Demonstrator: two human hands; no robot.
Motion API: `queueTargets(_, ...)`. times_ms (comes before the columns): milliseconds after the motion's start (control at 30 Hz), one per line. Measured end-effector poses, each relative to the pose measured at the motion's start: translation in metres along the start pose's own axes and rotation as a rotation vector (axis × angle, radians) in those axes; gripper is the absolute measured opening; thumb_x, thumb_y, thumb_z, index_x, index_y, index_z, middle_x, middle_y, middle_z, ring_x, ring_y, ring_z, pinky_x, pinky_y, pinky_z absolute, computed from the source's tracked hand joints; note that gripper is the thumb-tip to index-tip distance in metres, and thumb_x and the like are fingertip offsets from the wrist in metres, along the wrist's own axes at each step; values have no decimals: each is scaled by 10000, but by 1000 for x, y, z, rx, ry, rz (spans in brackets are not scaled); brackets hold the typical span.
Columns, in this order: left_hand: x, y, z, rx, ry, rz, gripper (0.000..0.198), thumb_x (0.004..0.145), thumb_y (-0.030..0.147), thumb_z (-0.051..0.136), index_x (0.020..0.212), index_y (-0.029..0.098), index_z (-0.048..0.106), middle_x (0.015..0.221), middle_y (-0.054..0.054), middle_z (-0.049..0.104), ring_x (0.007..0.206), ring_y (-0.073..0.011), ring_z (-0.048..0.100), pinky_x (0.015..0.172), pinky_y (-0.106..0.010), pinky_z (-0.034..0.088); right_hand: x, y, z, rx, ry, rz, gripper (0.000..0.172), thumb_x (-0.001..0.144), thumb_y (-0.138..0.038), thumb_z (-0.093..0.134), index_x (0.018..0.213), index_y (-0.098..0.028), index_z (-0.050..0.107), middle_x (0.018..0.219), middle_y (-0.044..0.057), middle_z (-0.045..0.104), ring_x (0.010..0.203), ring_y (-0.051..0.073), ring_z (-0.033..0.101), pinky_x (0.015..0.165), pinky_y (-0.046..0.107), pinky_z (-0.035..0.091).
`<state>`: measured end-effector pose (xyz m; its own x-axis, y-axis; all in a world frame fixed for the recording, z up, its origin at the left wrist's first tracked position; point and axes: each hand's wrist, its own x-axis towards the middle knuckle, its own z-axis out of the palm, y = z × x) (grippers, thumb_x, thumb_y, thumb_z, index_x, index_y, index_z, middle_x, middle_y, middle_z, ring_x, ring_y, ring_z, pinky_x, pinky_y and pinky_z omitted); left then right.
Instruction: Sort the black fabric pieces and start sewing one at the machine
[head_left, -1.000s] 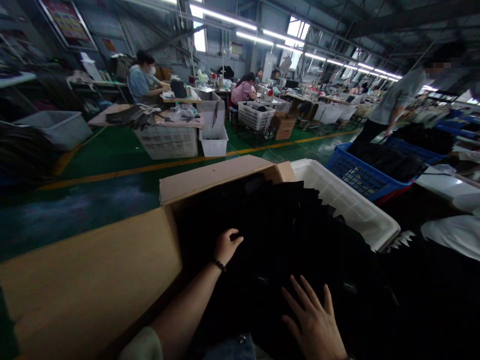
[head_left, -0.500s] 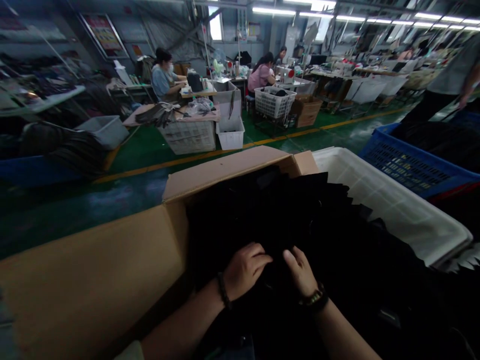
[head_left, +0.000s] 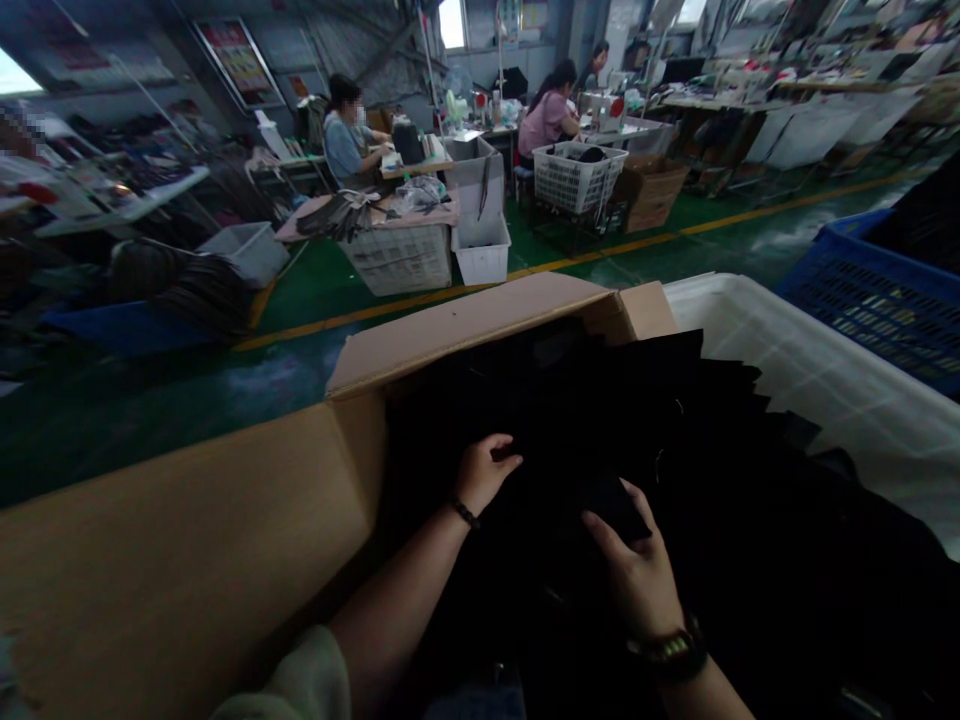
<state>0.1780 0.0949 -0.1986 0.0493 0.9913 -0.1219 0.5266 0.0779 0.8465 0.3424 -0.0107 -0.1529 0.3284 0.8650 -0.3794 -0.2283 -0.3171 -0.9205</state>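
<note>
My right hand point(head_left: 641, 570) grips a black fabric piece point(head_left: 616, 508), thumb on the near side and fingers behind its right edge. My left hand point(head_left: 484, 475) is closed to the left and slightly farther away, fingers curled and thumb bent toward them; whatever it holds is lost against the black. Under both hands lies a mass of black fabric pieces point(head_left: 720, 470), layered with jagged edges on the right. They fill a cardboard box point(head_left: 480, 318) with its flaps folded outward. The dark hides most outlines.
A white plastic bin point(head_left: 817, 340) stands right of the box, with a blue crate point(head_left: 885, 290) beyond it. Across the green floor, people point(head_left: 346, 135) sit at sewing tables. A white basket point(head_left: 577, 178) and a carton point(head_left: 654, 192) stand there too.
My hands have moved apart. The right hand has come nearer and now grips a black piece; the left has shifted away from me. The view has turned slightly left.
</note>
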Motion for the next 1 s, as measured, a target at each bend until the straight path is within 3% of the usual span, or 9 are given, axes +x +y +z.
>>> queueTargets(100,-5,6,-2,-10,48,42,131,687,96,630,807,148,628,791,-30,649,753,-153,606,715,-281,486,-2,-1,1,-13,11,-63,713,614,-390,701,1233,-259,371,933,32,594,592,150,572,488,258,492)
queueTargets(200,-9,15,-7,-4,81,164,82,672,83,640,693,159,620,769,-12,611,750,-144,583,707,-270,470,0,5,0,-92,88,-226,774,641,-351,681,1307,-308,289,1216,56,455,774,170,581,581,267,509)
queueTargets(333,-23,33,-15,-14,91,448,97,676,64,636,673,158,613,775,-18,586,732,-133,568,680,-246,459,2,15,-6,-142,49,-249,435,689,-373,629,1088,-229,530,1059,62,552,787,191,580,595,273,496)
queueTargets(400,-37,45,-18,-31,-15,550,79,717,76,610,700,153,618,732,-19,595,683,-117,567,644,-219,458,2,15,-8,-135,-38,-173,303,726,-413,583,939,-197,581,859,43,593,637,161,569,533,261,477)
queueTargets(567,-67,63,-18,-6,-390,744,110,800,177,561,732,153,644,732,-33,630,683,-115,576,646,-197,459,-1,5,-8,-116,-93,-204,323,723,-489,561,755,-168,571,633,-2,536,556,128,485,515,229,429)
queueTargets(633,-65,60,-15,-73,-441,648,159,823,219,539,728,147,645,717,-30,634,665,-108,584,635,-188,460,-1,5,-6,-107,-59,-165,312,674,-471,623,709,-170,554,617,-9,533,559,125,478,540,226,432)
queueTargets(800,-23,37,-5,14,-126,151,97,762,138,582,835,141,646,825,-48,639,761,-146,596,711,-244,466,2,12,-7,-32,-32,-39,345,660,-510,616,659,-176,531,580,-14,520,537,124,476,510,217,415)
queueTargets(900,0,23,1,76,-130,-10,203,691,124,641,894,120,644,879,-82,652,814,-187,605,763,-301,468,1,12,-8,-17,9,-6,358,626,-514,641,652,-176,526,564,-19,522,530,126,487,494,211,405)
queueTargets(1000,10,17,5,52,-165,-58,203,666,141,664,863,94,646,798,-84,665,723,-180,622,680,-285,491,0,7,-7,35,16,36,366,615,-518,650,716,-183,542,599,-14,559,548,136,512,477,209,405)
